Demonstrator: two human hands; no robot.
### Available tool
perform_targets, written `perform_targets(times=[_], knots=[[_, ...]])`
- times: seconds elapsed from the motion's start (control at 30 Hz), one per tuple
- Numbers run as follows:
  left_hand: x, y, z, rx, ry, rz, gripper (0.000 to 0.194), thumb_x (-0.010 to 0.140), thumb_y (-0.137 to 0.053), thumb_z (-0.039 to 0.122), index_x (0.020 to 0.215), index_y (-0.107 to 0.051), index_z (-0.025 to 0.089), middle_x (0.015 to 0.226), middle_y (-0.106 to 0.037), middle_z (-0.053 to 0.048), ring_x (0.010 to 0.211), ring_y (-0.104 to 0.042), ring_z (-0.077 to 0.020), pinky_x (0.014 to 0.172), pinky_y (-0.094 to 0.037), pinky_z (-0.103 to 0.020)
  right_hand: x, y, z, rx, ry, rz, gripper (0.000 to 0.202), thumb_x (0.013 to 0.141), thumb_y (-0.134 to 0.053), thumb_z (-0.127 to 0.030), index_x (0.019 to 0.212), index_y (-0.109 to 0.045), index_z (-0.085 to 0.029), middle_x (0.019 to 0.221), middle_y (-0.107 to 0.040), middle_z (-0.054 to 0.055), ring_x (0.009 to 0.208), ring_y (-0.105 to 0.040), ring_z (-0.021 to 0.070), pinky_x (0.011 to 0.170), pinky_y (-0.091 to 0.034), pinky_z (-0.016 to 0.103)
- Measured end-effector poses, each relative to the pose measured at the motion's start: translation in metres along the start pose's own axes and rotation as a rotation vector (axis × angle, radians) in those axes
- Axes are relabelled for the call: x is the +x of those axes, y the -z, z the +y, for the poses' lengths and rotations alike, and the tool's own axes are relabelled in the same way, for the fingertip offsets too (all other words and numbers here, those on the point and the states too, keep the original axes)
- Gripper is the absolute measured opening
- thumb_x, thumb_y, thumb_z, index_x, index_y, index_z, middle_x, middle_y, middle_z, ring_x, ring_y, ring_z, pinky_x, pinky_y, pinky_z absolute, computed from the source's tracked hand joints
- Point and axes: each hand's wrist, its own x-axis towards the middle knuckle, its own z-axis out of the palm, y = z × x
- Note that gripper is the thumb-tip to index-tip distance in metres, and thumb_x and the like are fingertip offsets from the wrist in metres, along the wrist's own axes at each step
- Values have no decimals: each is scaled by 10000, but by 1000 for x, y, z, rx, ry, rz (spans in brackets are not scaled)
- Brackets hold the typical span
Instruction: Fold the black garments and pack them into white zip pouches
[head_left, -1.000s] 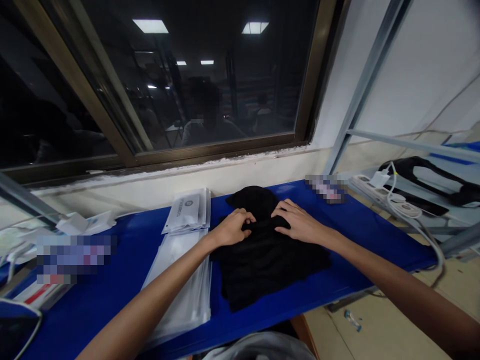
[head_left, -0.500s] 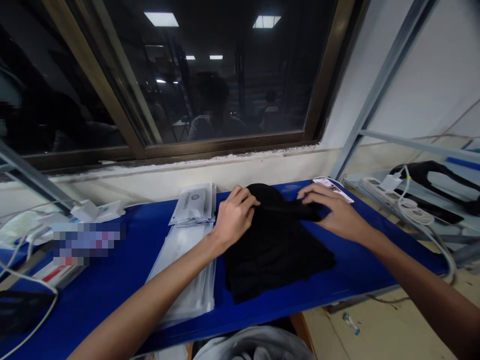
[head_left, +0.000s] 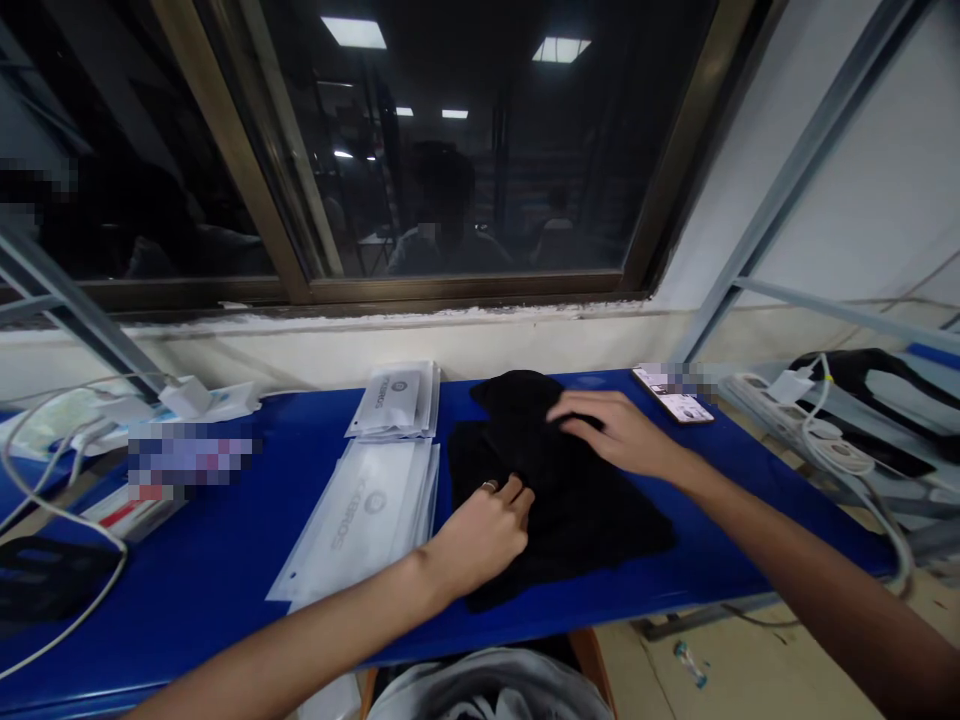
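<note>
A black cloth garment (head_left: pixel 600 520) lies partly folded on the blue table (head_left: pixel 225 560), its upper part bunched toward the wall. My left hand (head_left: pixel 491 525) is closed on the middle of the cloth, with a ring showing on one finger. At the upper right of the garment, my right hand (head_left: pixel 611 430) pinches a fold of the black fabric. Left of the garment are a stack of large frosted plastic bags (head_left: pixel 367 510) and a smaller stack of bags (head_left: pixel 394 400) behind it.
A phone (head_left: pixel 675 392) lies at the table's back right. Power strips with white cables (head_left: pixel 187 398) are at the left, and another strip (head_left: pixel 825 430) is at the right. Metal frame posts (head_left: pixel 795 190) and a dark window (head_left: pixel 465 150) stand behind.
My left hand has moved down and toward me on the garment. My right hand has moved left, and the sleeve-like part it was near now lies folded inward. The view has shifted slightly.
</note>
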Motion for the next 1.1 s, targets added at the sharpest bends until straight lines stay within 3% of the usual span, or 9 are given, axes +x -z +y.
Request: perform_targets(times=[0.13,0.27,0.4,0.57,0.7,0.8,0.9,0.97,1.1], knots=[[3,5,0,-12,0,-24,134,938,-613,153,893,-726,96,941,-625,-120,966,-600,-269,674,-481,-367,63,-57,28,-82,2,-87,176,994,-542,-223,1050,-709,-217,1090,-747,66,1020,-691,227,884,-493,326],[1,5,2,-27,3,-14,120,928,-612,147,882,-713,102,922,-611,-118,950,-597,-276,662,-483,-381,76,-98,45,-221,-71,-253,146,979,-573,-229,1008,-715,-212,1044,-737,87,995,-670,247,798,-472,319],[1,11,-9,-92,27,24,91,911,-584,110,908,-674,125,941,-623,-108,944,-596,-267,689,-493,-386,66,-106,45,-194,-32,-203,164,952,-614,-241,1109,-658,-224,1112,-688,83,1070,-586,248,919,-463,371],[5,12,-44,-77,197,109,244,883,-554,70,1118,-602,119,1162,-616,-148,1099,-564,-295,847,-492,-408,65,-105,52,-114,-53,-162,357,861,-640,-168,1211,-582,-207,1212,-622,102,1132,-540,259,1020,-436,432],[10,-8,-62,-87,169,58,270,885,-540,72,1144,-592,127,1145,-630,-144,1096,-572,-297,910,-470,-433,70,-94,63,98,-150,74,358,849,-663,-228,1195,-583,-189,1251,-615,123,1163,-576,248,977,-473,398],[11,-19,-69,-145,189,84,268,913,-471,54,1136,-605,120,1068,-648,-141,1054,-597,-296,917,-470,-454,74,-67,59,304,-228,232,212,914,-621,-346,1050,-617,-183,1071,-680,92,976,-655,209,838,-512,338],[7,-13,-80,-380,289,227,264,949,-446,90,1157,-601,141,1069,-664,-120,1056,-619,-266,955,-483,-434,75,-29,35,458,-124,102,273,964,-582,-428,1075,-643,-186,1022,-697,76,919,-681,195,863,-520,341],[0,-2,-92,-628,419,392,269,976,-461,167,1220,-574,165,1148,-668,-108,1098,-630,-238,988,-493,-397,72,-7,13,467,4,-38,375,957,-609,-446,1255,-622,-219,1188,-675,89,1091,-659,224,957,-505,365],[-16,17,-112,-947,552,527,375,1009,-442,303,1348,-541,176,1302,-649,-111,1249,-599,-244,1078,-471,-386,65,5,-21,247,107,-130,532,880,-727,-423,1378,-599,-288,1322,-625,76,1229,-584,267,1042,-467,407]])
